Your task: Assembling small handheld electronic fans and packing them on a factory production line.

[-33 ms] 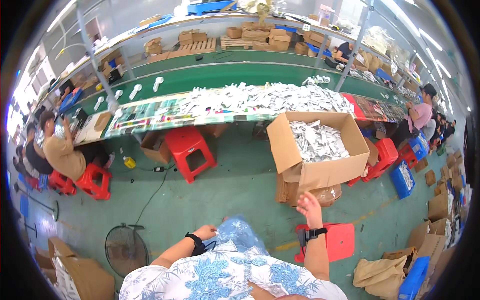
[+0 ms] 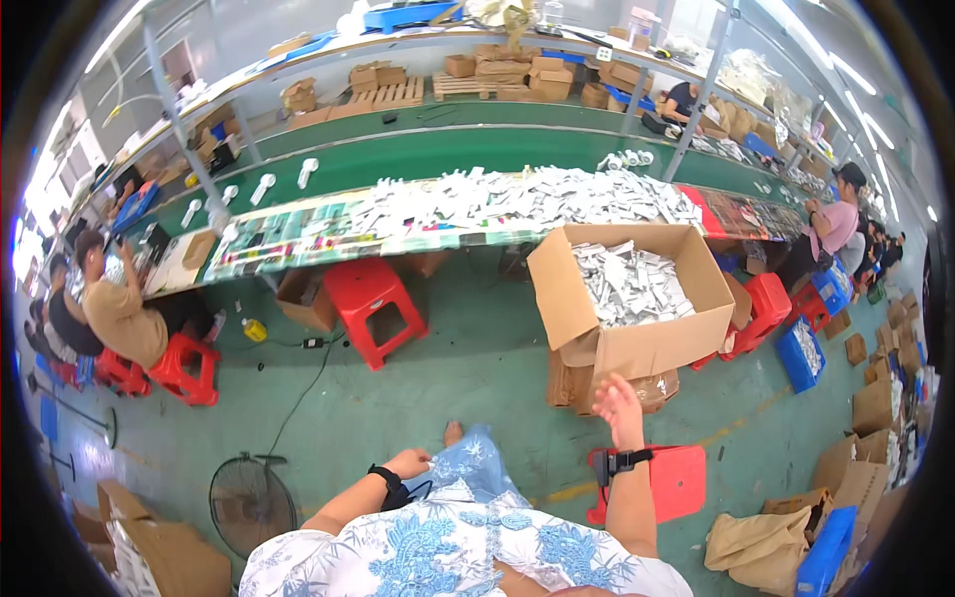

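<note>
My left hand [image 2: 409, 463], a dark band on its wrist, is beside my blue skirt [image 2: 473, 466]. Its fingers are curled; whatever they may hold is too small to make out. My right hand [image 2: 619, 406], with a black strap and device at the wrist, is raised in front of a large open cardboard box [image 2: 662, 348]. Those fingers are loosely bent and apart, with nothing visible in them. They overlap the box's lower front edge in view; I cannot tell whether they touch it. Many small white pieces [image 2: 632, 284] fill the box.
A long workbench [image 2: 328, 244] bears a heap of white parts [image 2: 527, 199]. Red stools [image 2: 373, 303] stand along it, another [image 2: 676, 483] beside my right forearm. A floor fan [image 2: 252, 497] and cable are at left. Co-workers sit at left [image 2: 124, 298] and stand at right [image 2: 841, 214].
The view has shifted slightly, with the bench and stools a little further left. A bare foot now shows beyond my skirt's hem. Both hands keep nearly the same pose.
</note>
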Tool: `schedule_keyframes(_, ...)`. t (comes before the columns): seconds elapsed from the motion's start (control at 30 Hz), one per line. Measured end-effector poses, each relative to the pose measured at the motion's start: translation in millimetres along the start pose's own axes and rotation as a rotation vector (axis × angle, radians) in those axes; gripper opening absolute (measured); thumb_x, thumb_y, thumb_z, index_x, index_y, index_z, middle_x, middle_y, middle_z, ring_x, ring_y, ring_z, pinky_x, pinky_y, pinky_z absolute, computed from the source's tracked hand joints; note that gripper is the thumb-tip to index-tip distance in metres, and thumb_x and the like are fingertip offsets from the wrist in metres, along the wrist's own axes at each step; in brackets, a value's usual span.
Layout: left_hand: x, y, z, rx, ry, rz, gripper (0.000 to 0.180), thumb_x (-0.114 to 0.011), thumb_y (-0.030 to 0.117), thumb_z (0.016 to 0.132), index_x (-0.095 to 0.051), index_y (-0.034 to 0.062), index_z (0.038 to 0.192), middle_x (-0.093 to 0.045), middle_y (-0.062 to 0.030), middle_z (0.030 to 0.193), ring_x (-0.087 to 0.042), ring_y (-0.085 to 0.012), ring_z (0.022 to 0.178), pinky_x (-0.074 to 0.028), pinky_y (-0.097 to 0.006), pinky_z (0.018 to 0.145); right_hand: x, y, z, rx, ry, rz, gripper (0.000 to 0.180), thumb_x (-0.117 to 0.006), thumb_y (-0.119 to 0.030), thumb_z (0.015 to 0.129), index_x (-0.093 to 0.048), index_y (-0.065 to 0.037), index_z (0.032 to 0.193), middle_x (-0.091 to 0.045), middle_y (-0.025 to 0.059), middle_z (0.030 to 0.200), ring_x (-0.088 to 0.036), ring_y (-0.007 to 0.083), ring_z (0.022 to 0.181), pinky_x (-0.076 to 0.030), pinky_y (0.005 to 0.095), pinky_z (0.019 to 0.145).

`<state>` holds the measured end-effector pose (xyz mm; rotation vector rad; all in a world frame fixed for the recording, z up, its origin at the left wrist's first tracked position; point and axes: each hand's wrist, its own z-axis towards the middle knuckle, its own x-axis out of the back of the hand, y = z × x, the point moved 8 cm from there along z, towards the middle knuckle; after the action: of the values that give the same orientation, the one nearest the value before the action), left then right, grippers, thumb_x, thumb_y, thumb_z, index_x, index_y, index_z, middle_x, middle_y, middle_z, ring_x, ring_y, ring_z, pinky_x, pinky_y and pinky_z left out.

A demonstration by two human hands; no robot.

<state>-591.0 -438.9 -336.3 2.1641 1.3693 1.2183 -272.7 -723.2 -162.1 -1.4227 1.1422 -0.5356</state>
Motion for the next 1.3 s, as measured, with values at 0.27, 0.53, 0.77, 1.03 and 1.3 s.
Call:
schedule_keyframes(0.27, 148, 56, 171, -0.037, 0.084, -0.220, 0.028, -0.059, 0.022, 0.080, -0.060, 0.0025, 0.099, -0.062, -0.0035, 0.085, -0.056, -0.0121, 0.078, -0.046, -0.027, 0.069, 34, -45, 134, 0.078, 0.352, 0.030, 0.071, -0.055, -0.040, 0.084, -0.019, -0.016, 0.139, -0.023, 0.0070, 0.140, -0.024, 0.0277, 0.127, -0.034, 0.0455, 0.092)
schedule_keyframes(0.53, 284, 273, 316, -0.473, 0.057, -0.420, 0.024, -0.054, 0.014, 0.084, -0.056, 0.0018, 0.104, -0.060, -0.0025, 0.086, -0.054, -0.0074, 0.076, -0.044, -0.022, 0.063, 50, -64, 220, -0.090, 0.659, 0.073, 0.079, -0.056, -0.041, 0.081, -0.012, -0.015, 0.141, -0.014, 0.0075, 0.146, -0.007, 0.0314, 0.133, -0.015, 0.0579, 0.099)
schedule_keyframes(0.77, 242, 426, 407, -0.526, -0.147, -0.430, 0.036, -0.058, 0.021, 0.080, -0.054, -0.0011, 0.108, -0.061, -0.0118, 0.100, -0.057, -0.0185, 0.093, -0.045, -0.030, 0.081, 110, -18, 286, -0.274, 0.755, 0.121, 0.085, -0.059, -0.049, 0.074, -0.015, -0.019, 0.141, -0.011, 0.0046, 0.147, -0.004, 0.0343, 0.133, -0.012, 0.0627, 0.097)
schedule_keyframes(1.03, 189, 452, 538, -0.099, -0.120, -0.004, 0.069, -0.049, 0.034, 0.076, -0.033, -0.0107, 0.126, -0.035, -0.0307, 0.129, -0.032, -0.0439, 0.120, -0.028, -0.044, 0.100, 204, 47, 363, -0.364, 0.835, 0.191, 0.073, -0.062, -0.045, 0.074, -0.037, -0.009, 0.133, -0.034, 0.0095, 0.138, -0.034, 0.0301, 0.123, -0.025, 0.0518, 0.098)
schedule_keyframes(1.3, 170, 470, 589, 0.076, -0.055, 0.330, 0.075, -0.050, 0.045, 0.074, -0.034, -0.0042, 0.128, -0.035, -0.0251, 0.131, -0.033, -0.0390, 0.121, -0.024, -0.048, 0.100, 256, 138, 399, -0.713, 0.770, -0.665, 0.063, -0.038, -0.051, 0.087, -0.046, 0.001, 0.122, -0.045, 0.0242, 0.124, -0.042, 0.0344, 0.115, -0.033, 0.0343, 0.093)
